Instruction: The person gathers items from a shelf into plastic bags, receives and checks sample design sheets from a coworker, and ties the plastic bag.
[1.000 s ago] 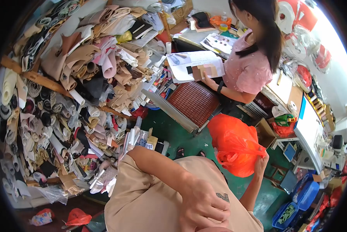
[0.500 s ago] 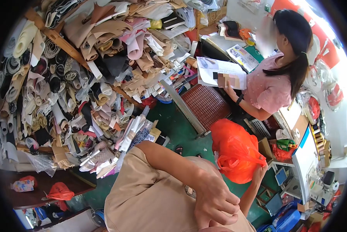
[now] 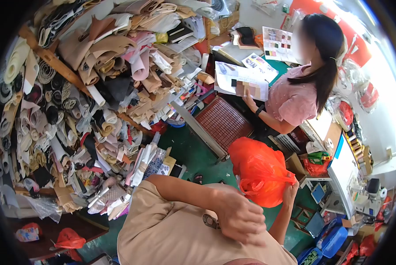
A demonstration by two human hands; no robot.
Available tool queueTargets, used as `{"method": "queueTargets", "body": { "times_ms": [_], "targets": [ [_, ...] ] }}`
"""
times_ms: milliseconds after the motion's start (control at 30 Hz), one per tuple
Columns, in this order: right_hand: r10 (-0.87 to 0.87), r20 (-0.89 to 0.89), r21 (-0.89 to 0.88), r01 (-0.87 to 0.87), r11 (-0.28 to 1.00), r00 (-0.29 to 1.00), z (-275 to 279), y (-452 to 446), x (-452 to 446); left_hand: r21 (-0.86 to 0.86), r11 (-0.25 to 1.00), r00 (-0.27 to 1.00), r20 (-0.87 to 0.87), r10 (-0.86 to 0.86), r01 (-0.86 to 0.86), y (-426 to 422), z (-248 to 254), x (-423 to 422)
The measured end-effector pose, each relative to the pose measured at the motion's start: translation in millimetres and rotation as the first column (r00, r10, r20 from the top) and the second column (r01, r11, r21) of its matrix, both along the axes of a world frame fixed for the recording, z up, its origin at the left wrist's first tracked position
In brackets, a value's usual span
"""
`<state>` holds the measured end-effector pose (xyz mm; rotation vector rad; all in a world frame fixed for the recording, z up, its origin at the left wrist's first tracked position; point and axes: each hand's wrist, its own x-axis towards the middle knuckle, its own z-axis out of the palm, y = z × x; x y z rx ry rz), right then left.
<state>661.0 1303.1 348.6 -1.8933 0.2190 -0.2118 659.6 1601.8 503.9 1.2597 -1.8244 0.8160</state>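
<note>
My right hand (image 3: 290,191) is closed around the gathered neck of a bulging red plastic bag (image 3: 262,170), which hangs in front of me to the right. My left hand (image 3: 242,219) is over my chest, its fingers curled and partly smeared by motion, and nothing shows in them. Near it, a small dark oval piece (image 3: 211,221) lies on my beige shirt (image 3: 171,221). A person in a pink top (image 3: 290,92) stands ahead and holds an open sheet with colour swatches (image 3: 246,86) in one hand.
Rolls and folded sheets of material (image 3: 78,84) are heaped on the left. A chair with a reddish-brown woven seat (image 3: 224,123) stands ahead. A white-topped table (image 3: 343,183) and blue bins (image 3: 332,240) are on the right. The floor (image 3: 176,139) is green.
My left hand has lifted away from near my collar and moved slightly up and left in view. My right hand still grips the bag. Another swatch sheet has come into view beside the person.
</note>
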Motion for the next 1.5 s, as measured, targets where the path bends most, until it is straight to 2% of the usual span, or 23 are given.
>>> {"method": "queueTargets", "body": {
  "times_ms": [100, 133, 167, 233, 267, 300, 367, 433, 500, 533, 567, 667, 767, 800, 933, 1033, 1133, 1233, 1267, 1367, 1400, 1467, 1500],
  "targets": [
    [-0.028, 0.036, -0.021, 0.029, 0.999, 0.999, -2.0, 1.0, -7.3, 0.078, 0.991, 0.954, -0.27, 0.127, -0.11, 7.6, -38.6, 9.9],
    [-0.046, 0.064, -0.03, 0.048, 0.998, 0.997, -2.1, 3.8, -8.1, 0.151, 0.98, 0.899, -0.401, 0.178, -0.126, 12.7, -62.2, 12.5],
    [-0.062, 0.046, -0.006, 0.062, 0.998, 0.997, 0.8, 7.0, -11.2, 0.228, 0.965, 0.822, -0.519, 0.233, -0.13, 19.7, -88.9, 12.8],
    [-0.097, 0.008, 0.042, 0.096, 0.994, 0.995, 8.7, 11.6, -19.0, 0.434, 0.88, 0.625, -0.637, 0.452, -0.193, 40.2, -131.5, 13.5],
    [-0.106, 0.015, 0.041, 0.105, 0.994, 0.994, 7.3, 11.1, -21.6, 0.592, 0.783, 0.436, -0.665, 0.607, -0.188, 52.9, -154.5, 11.0],
    [-0.115, 0.022, 0.039, 0.114, 0.993, 0.993, 4.8, 10.5, -24.1, 0.732, 0.666, 0.232, -0.63, 0.741, -0.144, 67.4, -181.8, 8.1],
    [-0.131, 0.019, 0.033, 0.131, 0.991, 0.991, -5.1, 7.0, -30.5, 0.837, 0.527, -0.041, -0.537, 0.842, -0.148, 102.9, -265.2, 2.9],
    [-0.142, 0.005, 0.034, 0.142, 0.989, 0.99, -21.3, 0.9, -34.4, 0.929, 0.368, -0.333, -0.339, 0.88, 0.027, 144.7, -359.9, -11.2],
    [-0.151, -0.006, 0.008, 0.151, 0.988, 0.989, -23.5, 0.5, -36.7, 0.967, 0.238, -0.259, -0.207, 0.943, 0.093, 193.9, -476.9, -40.8],
    [-0.153, -0.012, -0.007, 0.153, 0.988, 0.988, -23.7, 0.3, -37.2, 0.953, 0.256, -0.28, -0.204, 0.938, 0.164, 218.3, -527.7, -65.2],
    [-0.164, -0.006, -0.002, 0.164, 0.987, 0.986, -20.3, 1.6, -37.6, 0.933, 0.276, -0.303, -0.2, 0.932, 0.233, 231.8, -553.8, -80.0],
    [-0.193, 0.021, 0.01, 0.193, 0.981, 0.981, -15.9, 6.8, -39.0, 0.838, 0.353, -0.606, -0.034, 0.795, 0.416, 215.2, -476.5, -89.1],
    [-0.209, 0.035, 0.017, 0.208, 0.978, 0.977, -26.0, 7.2, -41.0, 0.789, 0.558, -0.664, -0.276, 0.695, 0.256, 227.5, -503.3, -96.8],
    [-0.199, 0.018, 0.02, 0.198, 0.98, 0.98, -24.1, 7.8, -41.7, 0.733, 0.666, -0.804, -0.307, 0.51, 0.142, 217.1, -485.3, -96.0],
    [-0.166, -0.008, -0.014, 0.166, 0.986, 0.986, -22.2, 7.6, -39.9, 0.738, 0.662, -0.764, -0.349, 0.542, 0.133, 211.2, -490.7, -84.1],
    [-0.151, -0.023, 0.015, 0.151, 0.988, 0.988, -26.0, 2.7, -38.1, 0.802, 0.598, -0.706, -0.417, 0.573, 0.012, 202.6, -499.3, -75.7],
    [-0.14, -0.031, 0.036, 0.141, 0.989, 0.99, -24.6, 1.5, -37.2, 0.871, 0.487, -0.57, -0.436, 0.696, -0.071, 197.8, -508.7, -72.3],
    [-0.139, -0.028, 0.043, 0.14, 0.989, 0.99, -23.4, 2.2, -35.7, 0.718, 0.695, -0.745, -0.489, 0.454, -0.048, 220.2, -600.3, -85.3],
    [-0.136, -0.03, 0.028, 0.137, 0.99, 0.99, -24.7, 1.3, -34.3, 0.758, 0.652, -0.696, -0.463, 0.548, 0.009, 218.2, -591.1, -90.0],
    [-0.128, -0.032, -0.003, 0.128, 0.992, 0.991, -26.1, 0.3, -34.9, 0.858, 0.499, -0.446, -0.402, 0.8, 0.123, 219.4, -577.8, -106.9],
    [-0.125, -0.026, -0.002, 0.125, 0.992, 0.992, -21.6, 2.8, -34.9, 0.832, 0.545, -0.518, -0.422, 0.744, 0.105, 209.3, -543.4, -112.7],
    [-0.115, -0.03, -0.003, 0.115, 0.993, 0.993, -21.6, 3.7, -34.4, 0.859, 0.5, -0.559, -0.365, 0.745, 0.106, 194.3, -492.3, -117.3],
    [-0.109, -0.04, -0.005, 0.109, 0.994, 0.993, -24.2, 1.6, -33.9, 0.872, 0.477, -0.578, -0.336, 0.744, 0.106, 193.0, -485.9, -118.4]
  ]
}}
